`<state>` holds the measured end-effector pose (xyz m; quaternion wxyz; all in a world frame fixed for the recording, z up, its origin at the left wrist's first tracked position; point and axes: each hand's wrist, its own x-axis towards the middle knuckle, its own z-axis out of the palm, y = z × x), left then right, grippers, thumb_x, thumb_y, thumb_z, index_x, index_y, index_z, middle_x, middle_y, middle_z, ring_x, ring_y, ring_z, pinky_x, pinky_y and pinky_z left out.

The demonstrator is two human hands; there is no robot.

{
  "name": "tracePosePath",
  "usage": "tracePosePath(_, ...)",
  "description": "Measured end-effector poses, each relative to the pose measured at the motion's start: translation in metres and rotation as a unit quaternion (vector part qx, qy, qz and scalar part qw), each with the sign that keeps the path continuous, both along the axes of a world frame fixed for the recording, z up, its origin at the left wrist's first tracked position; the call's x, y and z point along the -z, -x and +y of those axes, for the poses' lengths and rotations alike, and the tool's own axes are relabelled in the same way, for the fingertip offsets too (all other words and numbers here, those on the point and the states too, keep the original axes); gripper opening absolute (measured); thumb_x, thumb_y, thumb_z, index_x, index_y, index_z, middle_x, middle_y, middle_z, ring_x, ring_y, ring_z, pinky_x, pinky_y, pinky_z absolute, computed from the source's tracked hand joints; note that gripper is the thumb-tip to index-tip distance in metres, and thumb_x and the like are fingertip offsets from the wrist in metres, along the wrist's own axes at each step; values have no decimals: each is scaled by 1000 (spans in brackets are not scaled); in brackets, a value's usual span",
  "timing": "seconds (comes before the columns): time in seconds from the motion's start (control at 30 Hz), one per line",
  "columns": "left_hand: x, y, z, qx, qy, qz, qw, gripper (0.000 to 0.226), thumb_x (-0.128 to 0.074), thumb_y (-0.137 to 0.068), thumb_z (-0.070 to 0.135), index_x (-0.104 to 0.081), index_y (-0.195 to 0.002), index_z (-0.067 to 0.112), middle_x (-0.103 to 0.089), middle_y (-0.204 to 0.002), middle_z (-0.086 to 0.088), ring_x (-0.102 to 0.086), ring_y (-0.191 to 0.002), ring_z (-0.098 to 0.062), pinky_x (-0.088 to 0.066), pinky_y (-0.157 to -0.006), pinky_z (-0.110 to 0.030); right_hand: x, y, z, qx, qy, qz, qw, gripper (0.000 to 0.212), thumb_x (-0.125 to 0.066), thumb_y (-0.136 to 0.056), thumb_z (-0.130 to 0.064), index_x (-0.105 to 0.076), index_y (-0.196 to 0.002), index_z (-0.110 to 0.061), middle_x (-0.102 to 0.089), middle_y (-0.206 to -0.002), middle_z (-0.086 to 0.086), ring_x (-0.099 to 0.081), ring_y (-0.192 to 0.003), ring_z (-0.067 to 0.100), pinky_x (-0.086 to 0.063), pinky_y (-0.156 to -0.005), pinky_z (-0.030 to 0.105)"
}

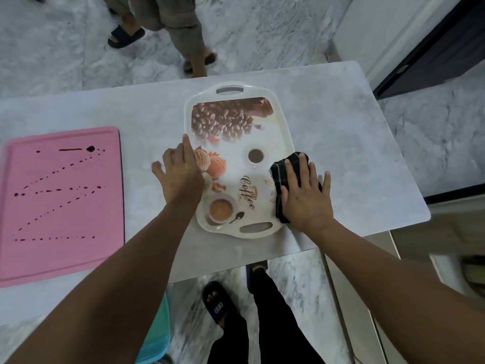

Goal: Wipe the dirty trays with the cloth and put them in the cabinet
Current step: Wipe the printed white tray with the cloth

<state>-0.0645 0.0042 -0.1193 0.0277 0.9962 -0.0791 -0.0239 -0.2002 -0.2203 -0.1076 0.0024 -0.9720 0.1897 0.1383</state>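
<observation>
- The white plastic tray with a printed coffee-and-ice-cream picture (237,164) lies flat on the pale grey marble-patterned table (341,143), near its right end, one cut-out handle towards the person and one away.
- The dark checked cloth (284,177) rests on the tray's right rim, mostly covered by the right hand (305,195), so its full shape is hidden.
- The right hand lies flat on the cloth with fingers spread and straight, pressing rather than clenching.
- The left hand (181,174) rests palm-down on the tray's left rim, fingers loosely spread, gripping nothing; it hides part of the printed ice cream.
- The pink rectangular plastic tray (63,203) lies to the left on the same table, well apart from the white one, marked with lines of dark drops and smears; its left edge is cut off by the frame.
- A turquoise object (160,337) shows below the table edge, mostly hidden by the left forearm; what it is cannot be told.
- The floor (52,48) is grey-veined marble.
- A second person's legs in sandals (183,35) stand beyond the table, cut off at the top.
- A dark doorway (441,53) sits at upper right.
</observation>
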Motion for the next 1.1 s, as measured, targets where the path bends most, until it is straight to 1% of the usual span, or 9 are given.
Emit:
tracePosePath(0.1,4,-6,-5,-47,29,0,998,47,-40,-97,15,-40,-143,4,-56,-122,-18,-52,-107,-37,-40,-83,-46,1,1,1,7,-8,-3,1000,64,-20,-105,-43,6,-161,-29,14,-169,6,3,-156,29,2,-124,58)
tracePosePath(0.2,-1,-25,-17,-120,122,19,985,35,-47,-93,28,-51,-121,6,-57,-115,-15,-54,-107,-37,-40,-85,-47,3,0,1,18,-15,-4,1000,63,-18,-105,-44,6,-161,-30,15,-169,5,4,-156,28,2,-124,57)
tracePosePath(0.27,-1,-32,-26,-132,109,4,985,38,-45,-93,29,-49,-125,9,-57,-112,-14,-55,-103,-36,-40,-83,-46,4,0,1,19,-19,-5,1000,62,-18,-105,-44,5,-161,-30,13,-169,5,3,-156,29,1,-124,58)
tracePosePath(0.37,7,-33,-26,-129,83,-26,988,37,-31,-103,27,-47,-134,15,-58,-108,-14,-55,-98,-34,-38,-80,-44,7,2,1,25,-24,-16,999,62,-17,-105,-44,4,-161,-30,11,-169,5,-1,-156,30,0,-124,58)
tracePosePath(0.57,6,-37,-23,-116,91,-25,989,32,-30,-102,18,-50,-128,13,-61,-109,-13,-54,-101,-35,-34,-84,-43,7,-5,-4,33,-32,-21,999,60,-17,-105,-48,0,-161,-33,4,-170,5,-8,-155,30,-2,-123,61)
tracePosePath(0.7,8,-37,-21,-106,95,-27,989,31,-30,-103,18,-50,-126,12,-62,-111,-12,-53,-103,-34,-34,-87,-44,8,-33,-14,26,-27,-20,999,60,-16,-104,-50,-2,-161,-35,-2,-169,8,-8,-154,34,1,-122,64)
tracePosePath(0.87,12,-40,-21,-103,68,-31,992,33,-27,-102,16,-49,-126,12,-61,-108,-12,-53,-99,-34,-31,-81,-41,8,-78,-32,-6,-4,-39,999,59,-18,-105,-50,-9,-161,-33,-12,-168,13,-12,-153,40,0,-120,66)
tracePosePath(1.0,10,-40,-22,-102,61,-28,992,31,-29,-98,12,-49,-122,11,-60,-101,-11,-52,-94,-34,-28,-78,-40,10,-113,-45,-27,-3,-41,999,60,-17,-104,-51,-9,-161,-34,-12,-168,13,-11,-154,40,3,-120,67)
tracePosePath(1.1,9,-41,-23,-107,77,-20,991,30,-30,-97,13,-50,-120,11,-60,-98,-12,-52,-93,-35,-32,-81,-43,12,-146,-55,-46,-6,-35,998,60,-15,-104,-52,-4,-161,-35,-9,-169,13,-7,-155,38,5,-120,67)
